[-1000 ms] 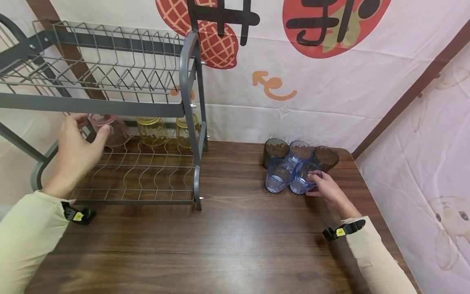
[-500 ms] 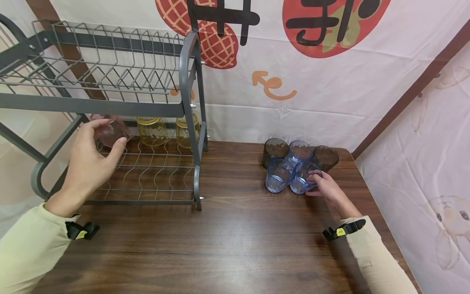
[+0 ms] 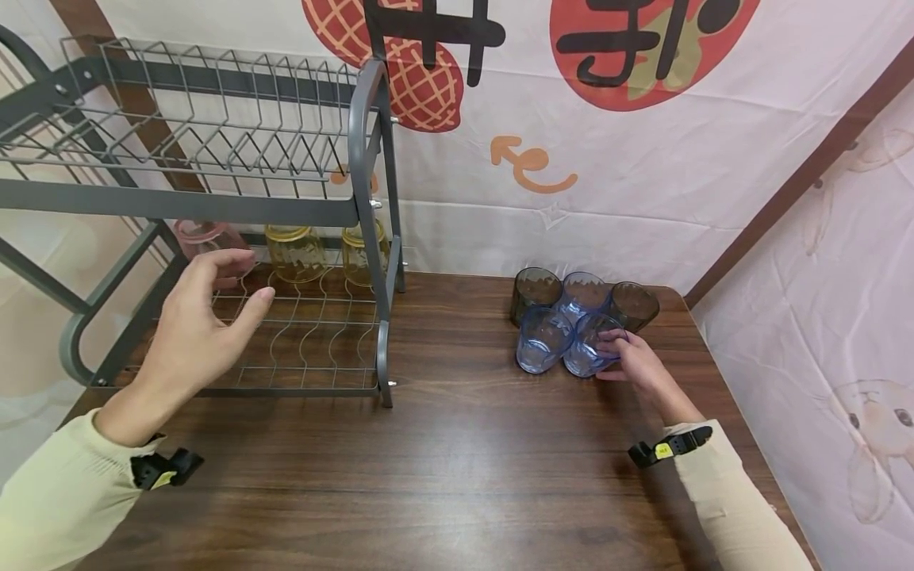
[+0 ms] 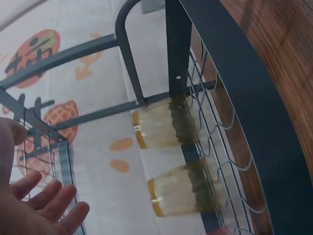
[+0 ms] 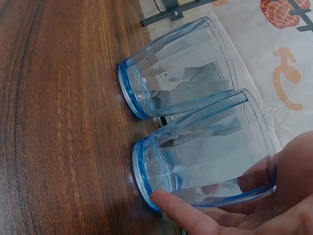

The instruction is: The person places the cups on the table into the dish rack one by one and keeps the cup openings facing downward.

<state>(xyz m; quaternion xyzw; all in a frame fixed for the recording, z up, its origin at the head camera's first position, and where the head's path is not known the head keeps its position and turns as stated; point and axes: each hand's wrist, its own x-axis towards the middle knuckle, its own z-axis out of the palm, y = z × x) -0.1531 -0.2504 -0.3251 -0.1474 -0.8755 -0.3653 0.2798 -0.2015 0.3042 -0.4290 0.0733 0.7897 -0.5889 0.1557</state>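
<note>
My left hand is in front of the dish rack's lower shelf, thumb and fingers spread apart, holding nothing. Behind its fingertips, a pink clear cup stands upside down on that shelf, partly hidden by the hand. Two yellow clear cups are to its right; the left wrist view shows the yellow cups beyond the spread left hand. At the right, my right hand holds the near right blue cup by its side. In the right wrist view, one fingertip lies against the cup's base.
Beside the held cup stand another blue cup, a third blue cup behind, and two dark grey cups. The grey two-tier rack fills the left; its upper tier overhangs the lower shelf. A printed cloth hangs behind the table.
My left hand has let go of the pink cup, which now stands upright-rimmed down on the shelf, and has drawn back toward the right and front. The right hand stays at the blue cup.
</note>
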